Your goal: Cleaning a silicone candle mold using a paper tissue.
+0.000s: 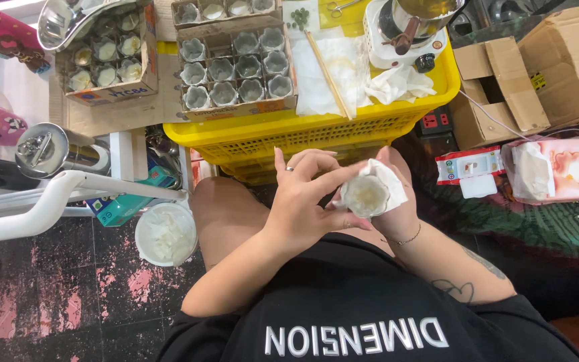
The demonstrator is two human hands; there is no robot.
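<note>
A small glass cup (366, 195) of pale wax, wrapped in white tissue, sits in my right hand (397, 216), which grips it from below and behind. My left hand (308, 194), with a ring on one finger, reaches across and touches the tissue at the cup's left side with its fingertips. Both hands hover over my lap, just in front of a yellow plastic crate (303, 136).
On the crate lie cardboard trays (239, 67) of several wax-filled cups, a white cloth (333, 70), a wooden stick (328, 72), scissors and a small hot plate with a pot (407, 27). Cardboard boxes (504, 87) and a tissue pack (557, 167) sit right. A white tub (165, 234), metal can (58, 151) and white rail (61, 198) stand left.
</note>
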